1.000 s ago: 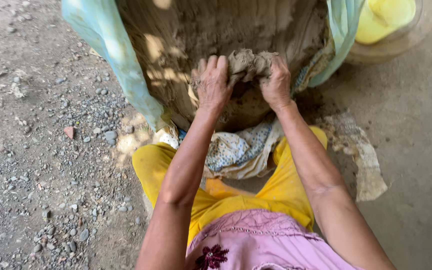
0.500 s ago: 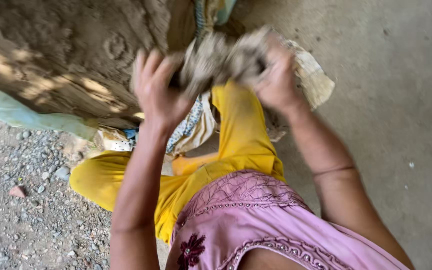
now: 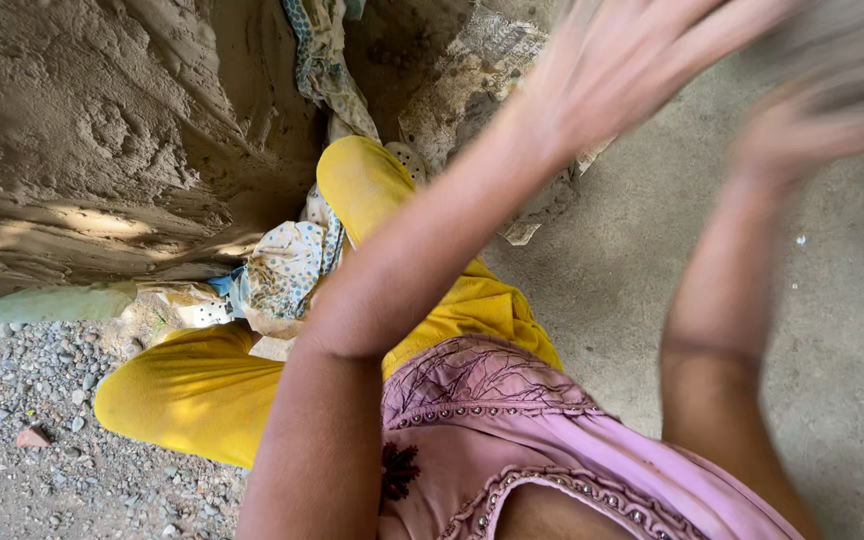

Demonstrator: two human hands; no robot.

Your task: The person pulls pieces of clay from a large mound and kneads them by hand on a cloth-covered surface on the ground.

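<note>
Both of my hands are swung up to the upper right and are smeared by motion. My left hand (image 3: 612, 75) has its fingers stretched toward a grey clay lump (image 3: 847, 50) at the top right corner. My right hand (image 3: 802, 125) sits just under that lump. The lump looks held between the two hands, though the blur hides the exact grip. The big brown clay mound (image 3: 102, 130) it came from fills the upper left, well away from both hands.
I sit on the ground in yellow trousers (image 3: 182, 390) and a pink top. A patterned cloth (image 3: 287, 265) and a pale green plastic sheet (image 3: 42, 303) lie at the mound's foot. Gravel (image 3: 12, 400) is at left, concrete floor (image 3: 632, 300) at right.
The hands tore the lump off the mound and carried it up and to the right. My view has turned right, so the mound now lies at the left.
</note>
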